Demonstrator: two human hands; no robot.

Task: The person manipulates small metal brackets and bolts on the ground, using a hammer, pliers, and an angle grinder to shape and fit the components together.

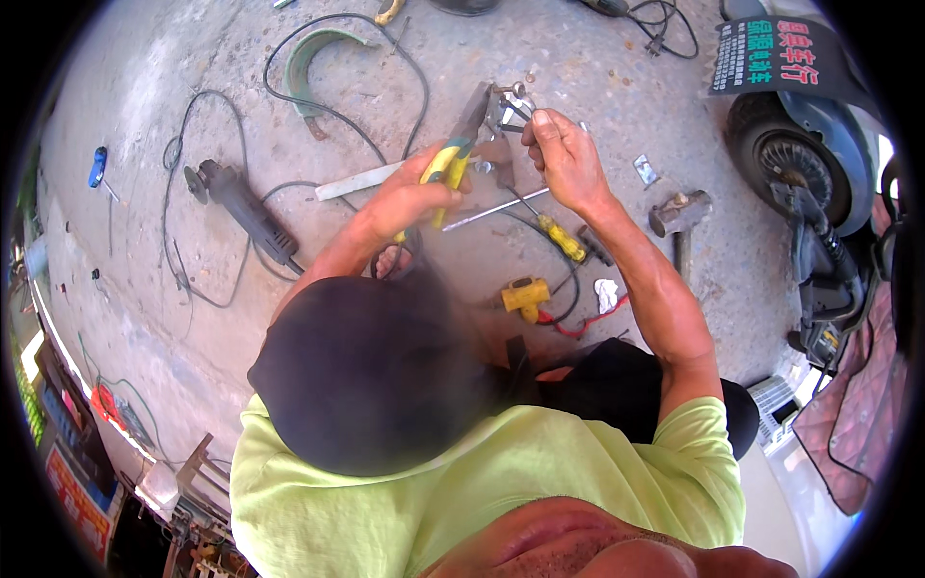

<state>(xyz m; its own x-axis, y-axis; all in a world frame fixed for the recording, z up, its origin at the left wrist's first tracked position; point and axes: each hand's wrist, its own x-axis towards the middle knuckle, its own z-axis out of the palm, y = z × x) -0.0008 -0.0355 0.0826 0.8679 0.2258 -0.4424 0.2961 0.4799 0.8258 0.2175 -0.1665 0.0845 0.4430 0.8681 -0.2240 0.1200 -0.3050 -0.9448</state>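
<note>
My left hand (409, 200) is closed around the yellow-and-green handles of a pair of pliers (449, 162). The dark jaws of the pliers point away from me and reach to a small metal fitting (509, 104); whether they grip it I cannot tell. On the fitting's right side, my right hand (567, 162) is closed in a pinch. A thin dark piece runs from the fitting to its fingertips, too small to name. Below the hands lie a brownish metal piece (496, 154), a long thin metal rod (491, 209) and a yellow-handled screwdriver (562, 238).
An angle grinder (241, 207) with its cord lies left, near a flat pale bar (352, 181) and a green curved strip (306, 72). Right are a hammer (680, 217) and a scooter wheel (792, 159). Closer in sits a yellow plug (525, 294) with red wire.
</note>
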